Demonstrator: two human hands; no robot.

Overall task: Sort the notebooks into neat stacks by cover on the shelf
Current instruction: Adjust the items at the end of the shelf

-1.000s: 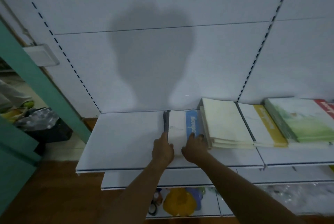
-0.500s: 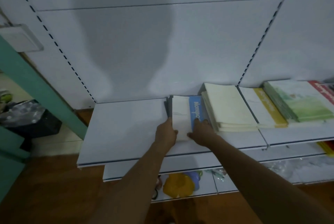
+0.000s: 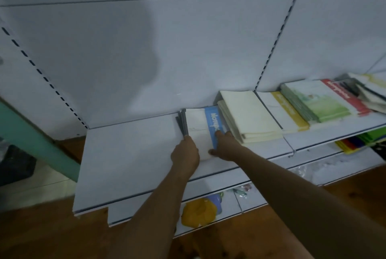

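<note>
**Both hands square a blue-striped stack on the shelf**

The white and blue notebook stack (image 3: 203, 127) lies flat on the white shelf (image 3: 129, 154), between the two hands. The left hand (image 3: 184, 154) curls against its left edge, fingers closed onto the side. The right hand (image 3: 224, 147) presses flat on its near right corner, fingers spread. Just right of that hand lies a cream stack (image 3: 248, 116), then a yellow-striped stack (image 3: 282, 110), then a green stack (image 3: 315, 100).

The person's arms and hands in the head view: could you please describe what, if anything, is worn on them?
Both forearms are bare right up to the frame's lower edge: no sleeves show. The left hand and right hand are ungloved, and no watch, bracelet or ring is visible. The dim, slightly blurred picture hides finer detail.
</note>
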